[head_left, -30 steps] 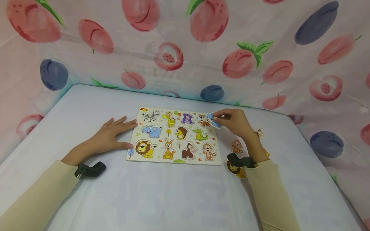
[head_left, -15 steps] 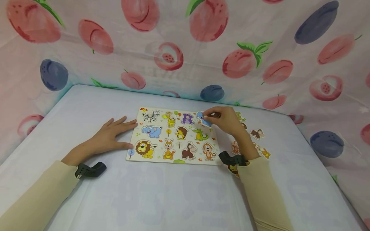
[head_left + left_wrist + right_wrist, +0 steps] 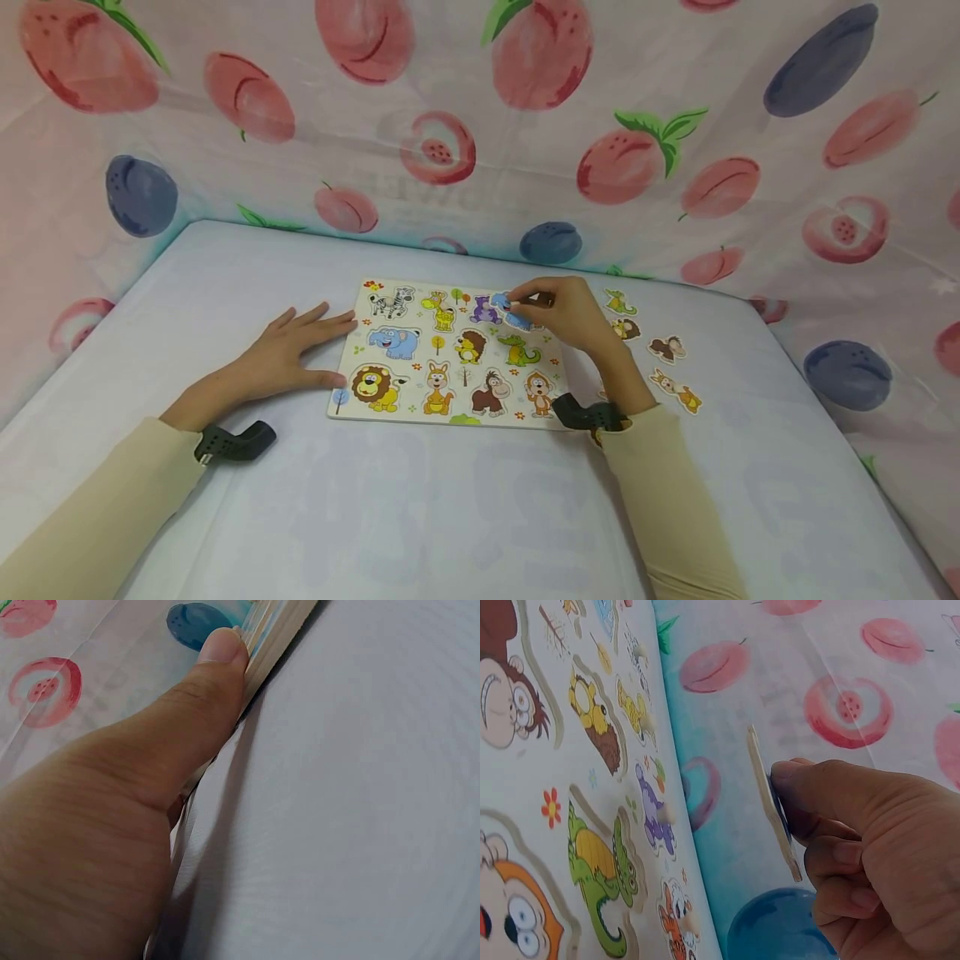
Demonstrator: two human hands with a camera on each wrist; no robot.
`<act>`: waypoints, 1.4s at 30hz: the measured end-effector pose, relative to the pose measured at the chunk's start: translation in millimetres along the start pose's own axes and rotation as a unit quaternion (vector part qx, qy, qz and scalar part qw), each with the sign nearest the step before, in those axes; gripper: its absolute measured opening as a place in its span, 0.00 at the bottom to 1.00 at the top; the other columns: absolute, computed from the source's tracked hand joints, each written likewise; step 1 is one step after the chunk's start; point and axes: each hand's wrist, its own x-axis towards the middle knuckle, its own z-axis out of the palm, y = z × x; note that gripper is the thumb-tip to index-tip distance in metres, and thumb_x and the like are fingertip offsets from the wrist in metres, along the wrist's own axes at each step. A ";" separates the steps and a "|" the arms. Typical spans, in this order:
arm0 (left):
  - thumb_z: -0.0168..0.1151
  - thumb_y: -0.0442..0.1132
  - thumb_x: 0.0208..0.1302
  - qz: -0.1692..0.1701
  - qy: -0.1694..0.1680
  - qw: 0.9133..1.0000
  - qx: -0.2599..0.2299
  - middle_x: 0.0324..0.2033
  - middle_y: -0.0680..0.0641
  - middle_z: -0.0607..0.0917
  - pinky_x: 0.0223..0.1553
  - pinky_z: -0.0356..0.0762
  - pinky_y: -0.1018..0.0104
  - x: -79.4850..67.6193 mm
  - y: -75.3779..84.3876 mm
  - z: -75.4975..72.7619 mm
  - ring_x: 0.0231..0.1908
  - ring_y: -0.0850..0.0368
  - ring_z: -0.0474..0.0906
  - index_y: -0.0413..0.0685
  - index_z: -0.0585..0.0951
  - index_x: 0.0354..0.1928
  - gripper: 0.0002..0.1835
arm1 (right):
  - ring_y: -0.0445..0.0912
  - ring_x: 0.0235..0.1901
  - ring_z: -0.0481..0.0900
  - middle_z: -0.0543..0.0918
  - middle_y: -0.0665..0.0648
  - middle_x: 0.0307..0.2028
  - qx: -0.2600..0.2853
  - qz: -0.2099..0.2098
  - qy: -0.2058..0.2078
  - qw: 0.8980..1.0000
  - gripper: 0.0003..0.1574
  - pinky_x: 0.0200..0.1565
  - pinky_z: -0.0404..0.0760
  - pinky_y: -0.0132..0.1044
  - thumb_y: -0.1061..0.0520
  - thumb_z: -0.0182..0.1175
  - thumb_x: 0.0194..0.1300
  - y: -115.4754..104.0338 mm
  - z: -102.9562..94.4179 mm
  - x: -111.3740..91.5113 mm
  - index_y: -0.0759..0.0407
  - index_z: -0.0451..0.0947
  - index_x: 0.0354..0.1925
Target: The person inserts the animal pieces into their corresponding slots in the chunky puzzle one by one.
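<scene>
A white animal puzzle board (image 3: 412, 396) lies flat on the table, printed with several animals. My right hand (image 3: 566, 312) pinches a blue elephant piece (image 3: 501, 302) between thumb and fingers, above the board's upper right part. Edge-on in the right wrist view, the elephant piece (image 3: 771, 810) is held clear of the board. Its matching elephant picture (image 3: 393, 343) shows in the middle row at left. My left hand (image 3: 281, 354) lies spread along the board's left edge, fingers straight. In the left wrist view the thumb (image 3: 221, 656) touches that edge.
Loose pieces lie right of the board: a crocodile (image 3: 620, 302), a hedgehog (image 3: 625, 329), a gorilla (image 3: 667, 348) and a kangaroo (image 3: 677, 390). Others are mostly hidden under the right wrist. A fruit-printed curtain (image 3: 480, 208) hangs behind the white table.
My right hand has moved left across the board with the elephant piece, from beyond the tiger toward the purple animal. Loose pieces at right have come into view. The left hand has stayed put.
</scene>
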 end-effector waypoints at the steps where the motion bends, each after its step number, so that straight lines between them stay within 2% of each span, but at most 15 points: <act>1: 0.64 0.67 0.52 0.000 0.000 1.000 0.000 0.71 0.51 0.61 0.68 0.31 0.43 0.0 -0.1 0.1 0.72 0.43 0.42 0.52 0.63 0.71 0.48 | 0.47 0.24 0.79 0.86 0.50 0.34 0.002 -0.001 -0.001 1.000 0.09 0.24 0.73 0.35 0.58 0.68 0.59 -1.0 1.4 0.8 0.55 0.86 0.40; 5: 0.64 0.67 0.52 -0.002 0.000 1.000 0.000 0.71 0.51 0.61 0.68 0.30 0.43 -0.2 -0.2 0.4 0.72 0.43 0.41 0.52 0.63 0.71 0.48 | 0.52 0.24 0.79 0.85 0.50 0.33 0.007 -0.003 -0.011 1.000 0.09 0.23 0.72 0.36 0.57 0.68 0.59 -6.6 7.4 4.6 0.54 0.86 0.40; 11: 0.64 0.67 0.52 -0.004 -0.003 1.000 0.001 0.71 0.51 0.60 0.68 0.30 0.43 -0.1 -0.5 0.4 0.72 0.44 0.41 0.53 0.63 0.72 0.48 | 0.46 0.21 0.72 0.85 0.48 0.34 0.004 -0.010 -0.020 1.000 0.08 0.23 0.68 0.36 0.56 0.68 0.60 -13.6 17.0 12.3 0.52 0.87 0.39; 21: 0.64 0.67 0.52 -0.003 -0.004 1.000 0.004 0.71 0.50 0.60 0.68 0.30 0.43 1.1 -0.5 0.4 0.72 0.43 0.41 0.52 0.63 0.72 0.48 | 0.46 0.20 0.68 0.84 0.47 0.33 0.011 -0.016 -0.041 0.999 0.06 0.21 0.64 0.35 0.56 0.68 0.60 -23.5 31.5 20.9 0.51 0.87 0.39; 25: 0.64 0.67 0.52 -0.005 -0.004 1.000 0.005 0.71 0.50 0.60 0.68 0.30 0.43 1.1 -0.4 0.0 0.72 0.43 0.41 0.53 0.62 0.72 0.48 | 0.42 0.25 0.76 0.85 0.48 0.35 0.021 -0.017 -0.051 0.998 0.07 0.28 0.74 0.33 0.57 0.68 0.60 -29.4 38.4 24.8 0.52 0.87 0.39; 28: 0.64 0.67 0.52 -0.005 -0.004 1.000 0.004 0.71 0.51 0.60 0.68 0.30 0.43 1.2 -0.4 -0.1 0.72 0.43 0.41 0.53 0.62 0.72 0.48 | 0.42 0.27 0.77 0.85 0.48 0.35 0.019 -0.018 -0.058 0.998 0.07 0.29 0.75 0.33 0.57 0.68 0.60 -33.0 43.6 26.6 0.53 0.86 0.39; 34: 0.64 0.67 0.52 -0.003 -0.003 1.000 0.001 0.71 0.51 0.60 0.68 0.30 0.43 1.4 -0.9 0.8 0.72 0.43 0.41 0.53 0.63 0.72 0.48 | 0.46 0.20 0.67 0.83 0.47 0.28 -0.006 -0.026 -0.068 0.997 0.07 0.22 0.65 0.35 0.55 0.67 0.61 -37.1 52.5 28.1 0.52 0.86 0.40; 42: 0.65 0.66 0.52 -0.003 -0.003 1.000 0.004 0.71 0.50 0.61 0.68 0.30 0.42 0.8 -0.8 1.3 0.72 0.42 0.41 0.51 0.63 0.71 0.48 | 0.45 0.19 0.68 0.81 0.47 0.25 -0.010 -0.036 -0.086 0.996 0.07 0.22 0.66 0.34 0.54 0.66 0.62 -46.5 62.7 34.1 0.51 0.86 0.40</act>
